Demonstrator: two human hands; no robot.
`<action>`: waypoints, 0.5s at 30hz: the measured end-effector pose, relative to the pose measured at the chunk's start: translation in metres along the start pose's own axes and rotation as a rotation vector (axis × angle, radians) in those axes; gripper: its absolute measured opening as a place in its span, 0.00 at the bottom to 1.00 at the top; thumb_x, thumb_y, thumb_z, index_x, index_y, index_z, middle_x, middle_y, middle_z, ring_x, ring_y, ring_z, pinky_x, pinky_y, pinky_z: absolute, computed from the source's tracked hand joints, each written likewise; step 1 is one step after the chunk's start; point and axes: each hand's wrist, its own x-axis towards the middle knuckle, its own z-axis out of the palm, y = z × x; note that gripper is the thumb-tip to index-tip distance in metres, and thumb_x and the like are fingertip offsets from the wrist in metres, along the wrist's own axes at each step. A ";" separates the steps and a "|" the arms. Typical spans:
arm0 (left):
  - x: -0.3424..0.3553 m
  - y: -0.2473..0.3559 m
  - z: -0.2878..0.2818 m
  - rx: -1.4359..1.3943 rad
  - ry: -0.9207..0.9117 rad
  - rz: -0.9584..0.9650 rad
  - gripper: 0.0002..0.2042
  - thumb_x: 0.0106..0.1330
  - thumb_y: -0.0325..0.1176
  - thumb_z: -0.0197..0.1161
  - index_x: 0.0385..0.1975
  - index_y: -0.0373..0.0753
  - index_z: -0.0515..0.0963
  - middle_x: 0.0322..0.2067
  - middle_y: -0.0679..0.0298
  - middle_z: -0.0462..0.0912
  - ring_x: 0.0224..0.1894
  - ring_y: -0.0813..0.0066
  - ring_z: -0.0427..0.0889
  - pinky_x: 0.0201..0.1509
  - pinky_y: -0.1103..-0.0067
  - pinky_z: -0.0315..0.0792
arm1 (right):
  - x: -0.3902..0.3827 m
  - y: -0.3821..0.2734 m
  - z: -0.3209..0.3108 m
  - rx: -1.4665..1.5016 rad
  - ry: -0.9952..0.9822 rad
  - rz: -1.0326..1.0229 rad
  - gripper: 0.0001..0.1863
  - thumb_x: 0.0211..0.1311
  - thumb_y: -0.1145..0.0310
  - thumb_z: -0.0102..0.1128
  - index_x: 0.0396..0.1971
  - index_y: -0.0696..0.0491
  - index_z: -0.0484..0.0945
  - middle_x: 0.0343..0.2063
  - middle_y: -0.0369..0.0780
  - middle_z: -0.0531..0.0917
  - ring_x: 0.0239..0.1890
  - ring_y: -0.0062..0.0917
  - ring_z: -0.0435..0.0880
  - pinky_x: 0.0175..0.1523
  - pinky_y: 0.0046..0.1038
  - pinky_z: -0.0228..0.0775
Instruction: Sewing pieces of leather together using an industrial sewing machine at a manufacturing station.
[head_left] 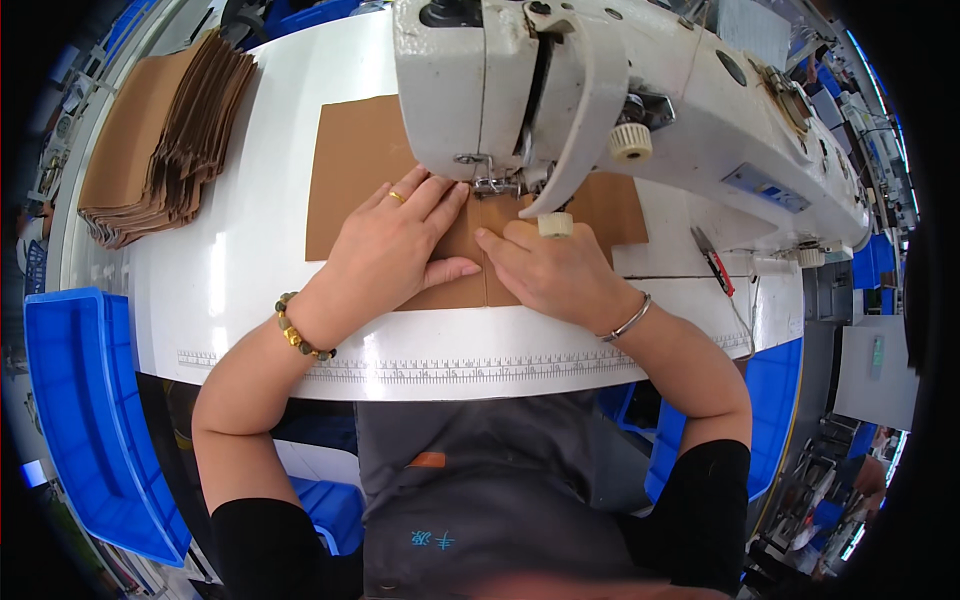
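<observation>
A brown flat panel [350, 170], of cloth or leather, lies under the needle area of a white sewing machine [690, 110]. A vertical seam line runs down its middle, below the metal presser foot [497, 186]. My left hand [400, 230] lies flat on the panel just left of the foot, fingers stretched forward and thumb out to the side. To the right of the seam, my right hand [550, 265] is closed with curled fingers against the panel. Its fingertips are partly hidden under the hand and behind a white knob [555, 224].
A thick stack of brown panels [160, 130] stands at the table's far left. Red-handled thread snips [714, 262] lie right of the panel. A printed ruler strip [440, 370] follows the front edge. Blue bins [90, 400] flank the table, including one at the right [775, 420].
</observation>
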 end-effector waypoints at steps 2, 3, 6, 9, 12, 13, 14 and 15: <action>0.000 0.000 -0.001 0.002 0.006 0.002 0.37 0.67 0.61 0.60 0.64 0.33 0.75 0.61 0.56 0.77 0.67 0.58 0.73 0.67 0.68 0.71 | 0.002 -0.001 -0.004 -0.022 -0.030 0.002 0.18 0.58 0.64 0.69 0.50 0.48 0.85 0.28 0.29 0.75 0.25 0.21 0.79 0.22 0.26 0.66; -0.001 -0.001 -0.001 0.001 0.005 -0.001 0.37 0.67 0.60 0.60 0.63 0.33 0.75 0.61 0.56 0.77 0.67 0.58 0.73 0.67 0.69 0.71 | 0.002 -0.001 -0.003 -0.020 -0.030 0.002 0.18 0.58 0.64 0.69 0.50 0.48 0.85 0.28 0.29 0.75 0.25 0.21 0.79 0.22 0.26 0.66; 0.000 -0.001 -0.002 -0.004 0.003 -0.006 0.36 0.66 0.60 0.61 0.63 0.33 0.75 0.61 0.56 0.77 0.68 0.59 0.73 0.67 0.69 0.71 | 0.003 0.001 -0.001 -0.016 -0.014 -0.001 0.18 0.58 0.65 0.69 0.49 0.48 0.85 0.27 0.30 0.76 0.26 0.21 0.80 0.24 0.26 0.69; 0.001 -0.001 -0.002 -0.021 0.000 -0.004 0.36 0.66 0.59 0.62 0.63 0.33 0.76 0.61 0.56 0.77 0.68 0.60 0.73 0.66 0.69 0.72 | 0.001 0.002 0.003 0.020 0.029 -0.002 0.17 0.58 0.65 0.69 0.49 0.49 0.85 0.27 0.30 0.76 0.26 0.22 0.80 0.25 0.26 0.71; 0.002 -0.001 0.000 -0.033 0.014 -0.008 0.36 0.65 0.59 0.63 0.62 0.34 0.76 0.60 0.57 0.77 0.68 0.59 0.73 0.66 0.69 0.72 | 0.000 0.003 0.003 0.031 0.036 0.001 0.17 0.58 0.66 0.69 0.48 0.49 0.85 0.27 0.31 0.77 0.26 0.23 0.81 0.25 0.25 0.71; 0.001 -0.001 -0.001 -0.031 0.032 -0.011 0.36 0.65 0.59 0.64 0.62 0.34 0.77 0.60 0.57 0.78 0.67 0.59 0.74 0.66 0.68 0.73 | 0.000 0.002 0.002 0.007 0.021 0.007 0.16 0.58 0.66 0.69 0.48 0.49 0.86 0.27 0.30 0.77 0.26 0.23 0.80 0.25 0.26 0.71; 0.001 0.000 -0.001 -0.035 0.022 -0.009 0.36 0.65 0.59 0.64 0.62 0.34 0.77 0.60 0.57 0.78 0.67 0.59 0.74 0.66 0.68 0.73 | 0.001 0.001 0.001 -0.018 0.006 0.013 0.16 0.58 0.66 0.69 0.47 0.48 0.86 0.27 0.30 0.77 0.26 0.23 0.80 0.25 0.26 0.71; 0.002 0.000 -0.002 -0.027 0.037 -0.019 0.36 0.64 0.59 0.64 0.62 0.35 0.77 0.59 0.57 0.79 0.66 0.59 0.75 0.65 0.68 0.73 | 0.004 0.002 0.000 -0.010 0.003 0.021 0.16 0.58 0.66 0.69 0.47 0.48 0.86 0.27 0.30 0.77 0.26 0.23 0.80 0.25 0.26 0.71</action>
